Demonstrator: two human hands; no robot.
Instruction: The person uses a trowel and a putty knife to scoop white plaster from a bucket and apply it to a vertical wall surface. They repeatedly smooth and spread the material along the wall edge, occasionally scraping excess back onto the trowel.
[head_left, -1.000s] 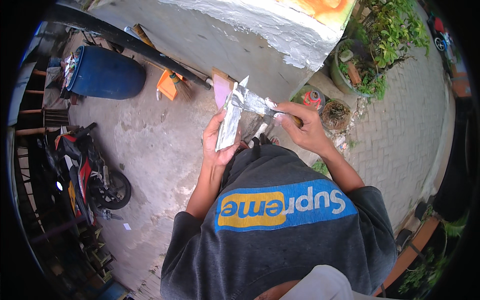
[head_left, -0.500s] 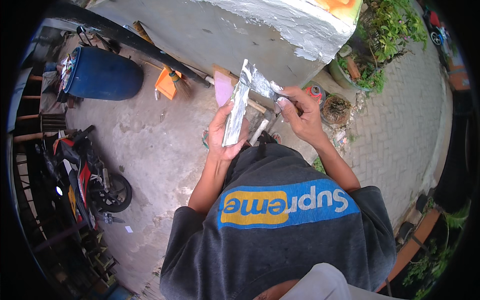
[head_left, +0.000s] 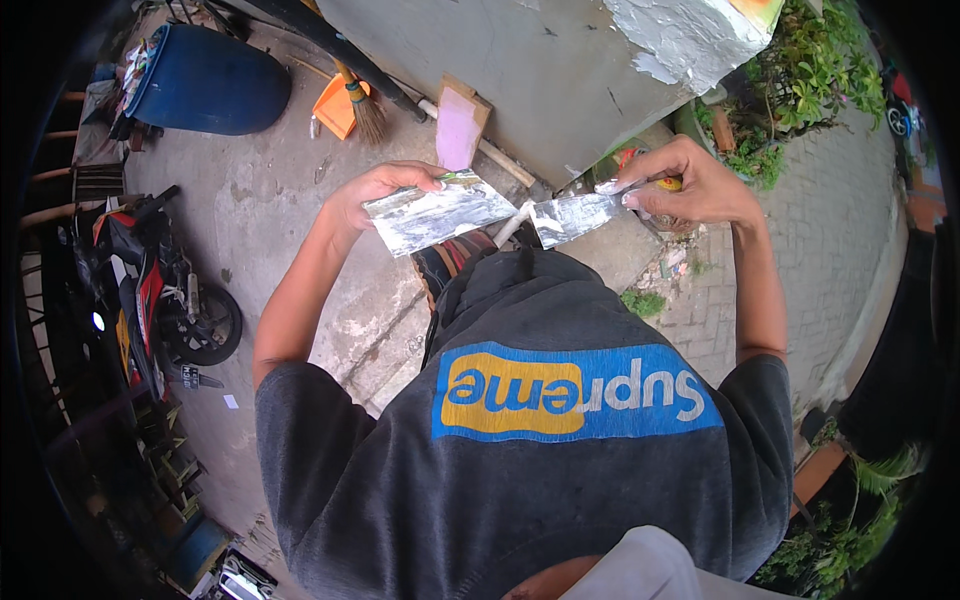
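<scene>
Putty knife and white-smeared plate, one of each, one per hand

Hands, two: left hand (head_left: 388, 187), clamped on the plate's far left edge; right hand (head_left: 695, 185), thumb and fingers pinched on the knife where blade meets handle.

Rectangular plate (head_left: 435, 217), one; flat, coated in white and grey smears; held out beyond the shirt front; long axis side to side, right end slightly farther from the body.

Putty knife (head_left: 578, 217), one; blade smeared white, broad edge pointing left at the plate, handle running right into the hand; long axis rising slightly rightward; blade and plate just beside each other, a narrow gap between.

Containers: blue drum (head_left: 212, 85), one, mouth toward the left, heaped with mixed scraps; green planter (head_left: 692, 122), one, partly hidden by the right hand, holding greenery and a brick piece (head_left: 722, 128); orange dustpan (head_left: 335, 110), one, contents too small to tell.

Also: straw broom (head_left: 369, 117), one, beside the dustpan.
</scene>
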